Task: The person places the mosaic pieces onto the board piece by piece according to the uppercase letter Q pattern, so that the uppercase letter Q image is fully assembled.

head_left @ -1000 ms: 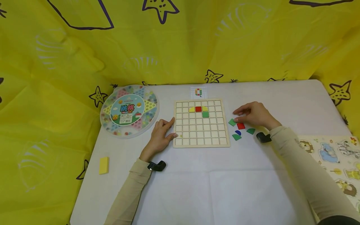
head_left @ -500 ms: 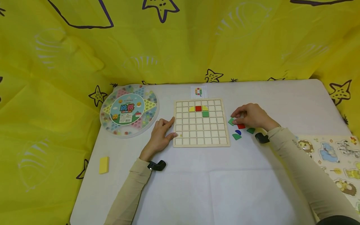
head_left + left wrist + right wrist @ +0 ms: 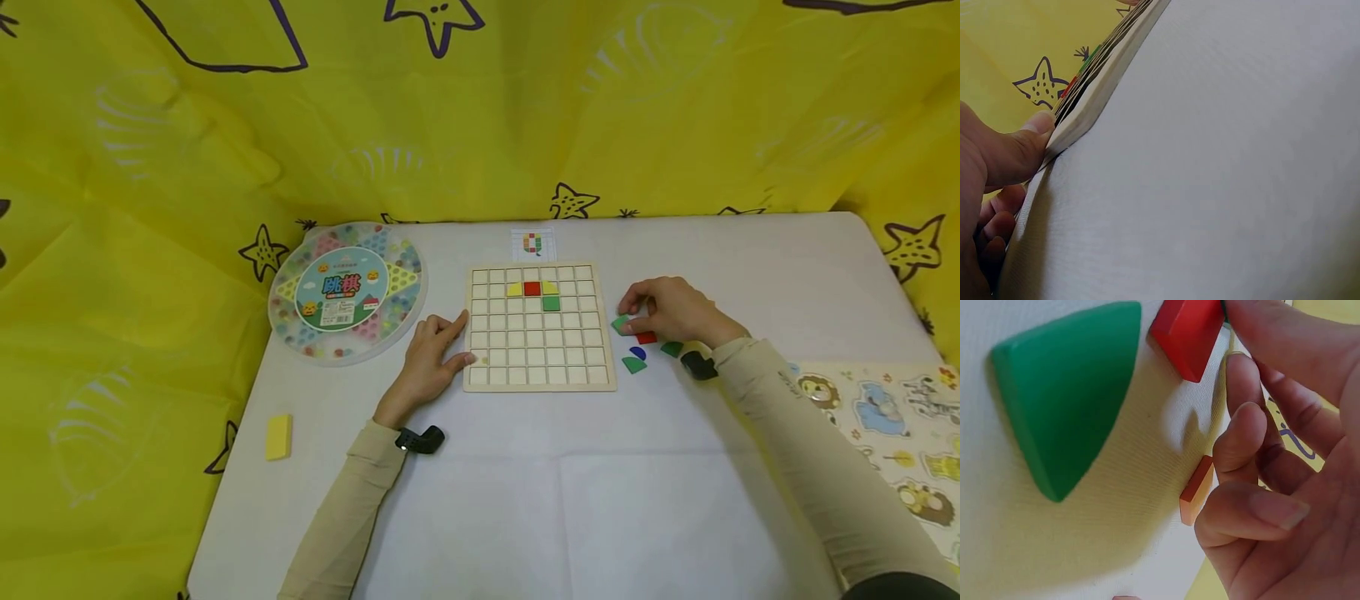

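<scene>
A wooden grid board (image 3: 540, 350) holds two yellow pieces, a red square (image 3: 532, 288) and a green square (image 3: 551, 303). My left hand (image 3: 427, 362) rests at its left edge, thumb (image 3: 1038, 124) on the frame and forefinger along the side. Right of the board, my right hand (image 3: 671, 308) pinches a green tile (image 3: 620, 324) between thumb and forefinger; only a sliver of it shows in the right wrist view. Close by lie a red tile (image 3: 1191, 337), a green quarter-round piece (image 3: 1072, 394), another green piece (image 3: 634, 364) and a blue half-round piece (image 3: 637, 353). Beneath the fingers sits an orange tile (image 3: 1197, 490).
Behind the board lies a small pattern card (image 3: 532, 244). A round Chinese checkers box (image 3: 345, 292) is at the left, with a yellow block (image 3: 278, 437) nearer the front. An animal picture board (image 3: 885, 417) lies under the right forearm. Yellow cloth (image 3: 480, 108) hangs behind the white table.
My right thumb and fingertips have closed in on the green tile, shifting it slightly. The left hand stays at the board's edge.
</scene>
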The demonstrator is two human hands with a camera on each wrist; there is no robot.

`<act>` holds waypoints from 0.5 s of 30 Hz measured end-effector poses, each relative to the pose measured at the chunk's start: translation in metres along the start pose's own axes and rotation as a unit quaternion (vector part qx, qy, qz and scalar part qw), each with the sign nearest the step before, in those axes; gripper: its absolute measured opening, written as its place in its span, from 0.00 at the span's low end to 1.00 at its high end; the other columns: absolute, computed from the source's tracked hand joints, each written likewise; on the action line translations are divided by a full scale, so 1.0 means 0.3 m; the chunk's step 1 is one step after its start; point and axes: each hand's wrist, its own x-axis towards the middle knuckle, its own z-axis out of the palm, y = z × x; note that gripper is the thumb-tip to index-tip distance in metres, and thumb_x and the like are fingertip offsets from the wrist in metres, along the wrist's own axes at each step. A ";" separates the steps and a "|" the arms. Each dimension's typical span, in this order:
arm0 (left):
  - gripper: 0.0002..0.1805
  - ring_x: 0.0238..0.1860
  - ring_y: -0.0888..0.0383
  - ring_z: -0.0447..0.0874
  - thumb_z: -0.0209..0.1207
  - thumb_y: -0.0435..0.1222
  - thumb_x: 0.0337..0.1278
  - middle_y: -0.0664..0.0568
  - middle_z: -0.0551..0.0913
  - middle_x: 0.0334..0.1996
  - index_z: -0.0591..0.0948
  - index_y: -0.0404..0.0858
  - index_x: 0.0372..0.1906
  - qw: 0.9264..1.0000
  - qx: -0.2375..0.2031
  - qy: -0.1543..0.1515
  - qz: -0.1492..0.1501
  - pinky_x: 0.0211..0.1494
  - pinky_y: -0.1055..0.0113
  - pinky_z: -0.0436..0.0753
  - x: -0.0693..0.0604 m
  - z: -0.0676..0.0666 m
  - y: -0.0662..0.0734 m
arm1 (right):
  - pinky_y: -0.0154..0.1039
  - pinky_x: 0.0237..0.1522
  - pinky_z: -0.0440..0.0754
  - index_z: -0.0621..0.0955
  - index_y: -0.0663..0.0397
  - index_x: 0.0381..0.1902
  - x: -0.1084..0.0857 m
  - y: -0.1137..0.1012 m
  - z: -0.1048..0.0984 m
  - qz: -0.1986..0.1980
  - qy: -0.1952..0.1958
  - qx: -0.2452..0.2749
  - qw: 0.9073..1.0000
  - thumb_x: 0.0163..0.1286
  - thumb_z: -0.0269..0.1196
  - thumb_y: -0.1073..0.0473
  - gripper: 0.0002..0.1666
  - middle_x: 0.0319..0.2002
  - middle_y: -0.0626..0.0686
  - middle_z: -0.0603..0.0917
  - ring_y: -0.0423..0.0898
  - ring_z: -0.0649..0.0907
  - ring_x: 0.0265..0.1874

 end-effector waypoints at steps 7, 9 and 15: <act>0.39 0.48 0.44 0.66 0.70 0.37 0.65 0.39 0.74 0.50 0.70 0.31 0.78 1.000 0.002 -0.002 0.001 0.50 0.55 0.66 0.000 -0.002 0.005 | 0.38 0.38 0.74 0.84 0.56 0.41 0.002 -0.009 0.000 0.004 0.025 0.022 0.999 0.69 0.75 0.56 0.12 0.35 0.53 0.86 0.49 0.78 0.33; 0.39 0.49 0.44 0.67 0.70 0.37 0.65 0.39 0.74 0.51 0.70 0.31 0.78 1.000 -0.002 -0.005 -0.002 0.51 0.54 0.66 -0.001 -0.002 0.004 | 0.37 0.39 0.74 0.83 0.57 0.43 0.003 -0.009 0.003 0.003 0.038 0.034 0.999 0.71 0.74 0.56 0.12 0.36 0.54 0.85 0.49 0.78 0.35; 0.40 0.49 0.45 0.66 0.70 0.38 0.65 0.40 0.74 0.51 0.69 0.33 0.79 1.000 -0.004 -0.005 -0.009 0.51 0.55 0.66 0.000 0.000 0.001 | 0.38 0.38 0.75 0.82 0.55 0.57 0.015 -0.012 0.005 -0.004 0.069 0.068 0.995 0.77 0.65 0.58 0.14 0.41 0.57 0.84 0.51 0.78 0.36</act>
